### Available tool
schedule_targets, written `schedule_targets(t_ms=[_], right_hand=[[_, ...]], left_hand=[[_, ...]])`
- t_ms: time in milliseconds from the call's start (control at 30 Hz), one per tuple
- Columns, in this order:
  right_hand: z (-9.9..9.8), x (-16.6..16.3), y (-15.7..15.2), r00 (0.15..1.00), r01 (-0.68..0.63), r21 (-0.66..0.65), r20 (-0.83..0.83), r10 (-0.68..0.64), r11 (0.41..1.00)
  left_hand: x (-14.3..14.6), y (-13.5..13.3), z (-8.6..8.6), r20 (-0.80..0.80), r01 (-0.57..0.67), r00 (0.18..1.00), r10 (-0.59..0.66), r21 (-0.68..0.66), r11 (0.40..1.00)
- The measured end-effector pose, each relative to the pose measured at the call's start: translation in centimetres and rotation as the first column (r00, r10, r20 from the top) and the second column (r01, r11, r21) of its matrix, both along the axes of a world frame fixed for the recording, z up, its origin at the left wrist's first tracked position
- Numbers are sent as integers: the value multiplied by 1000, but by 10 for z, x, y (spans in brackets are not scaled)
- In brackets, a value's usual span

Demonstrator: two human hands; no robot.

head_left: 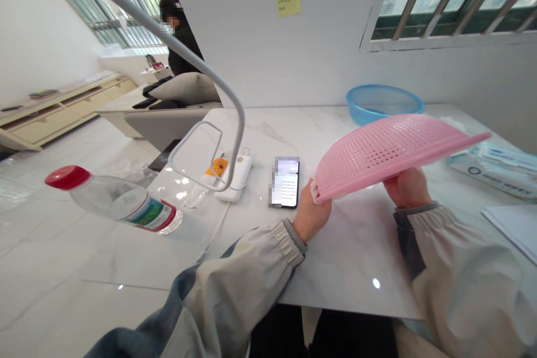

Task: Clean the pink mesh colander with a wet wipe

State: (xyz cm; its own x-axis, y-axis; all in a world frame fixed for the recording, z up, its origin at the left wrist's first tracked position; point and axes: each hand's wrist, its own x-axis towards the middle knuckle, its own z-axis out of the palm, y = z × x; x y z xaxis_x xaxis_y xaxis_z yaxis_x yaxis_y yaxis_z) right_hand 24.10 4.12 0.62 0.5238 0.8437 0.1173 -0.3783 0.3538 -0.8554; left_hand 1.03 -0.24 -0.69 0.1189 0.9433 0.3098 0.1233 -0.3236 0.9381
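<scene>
Above the near edge of a white marble table (pixel 356 257), a person holds a pink basket (pixel 386 148) in the air with both hands. The left hand (pixel 311 215) has its fingers closed on the rim at the basket's eight o'clock. The right hand (pixel 406 187) props it from below at six o'clock, its fingers hidden under the shell but apparently gripping.

The lift looks complete: the basket hangs clear of the table and rests on nothing. It is a shallow, round plastic strainer, perforated all over, tilted with its far right edge higher. Its underside faces the camera, so whether it holds anything cannot be seen.

A phone (pixel 286 183) lies at nine o'clock of the left hand, and a water bottle (pixel 121 201) lies on its side farther left. A tissue pack (pixel 495 170) lies at three o'clock. A blue basin (pixel 384 102) stands beyond at twelve o'clock, near the wall.
</scene>
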Motion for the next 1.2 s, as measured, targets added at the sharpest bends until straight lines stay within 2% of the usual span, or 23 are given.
schedule_targets(t_ms=[633,933,1200], right_hand=[[-8,-6,-2,993,-89,-50,-76,85,995],[-11,-14,-4,983,-153,-52,-107,147,987],[-8,-24,-5,975,-211,-47,-73,208,976]], left_hand=[[6,2,-10,69,-33,997,29,56,998],[9,0,-6,124,9,992,-23,110,994],[12,-4,-6,88,-7,996,-2,107,994]])
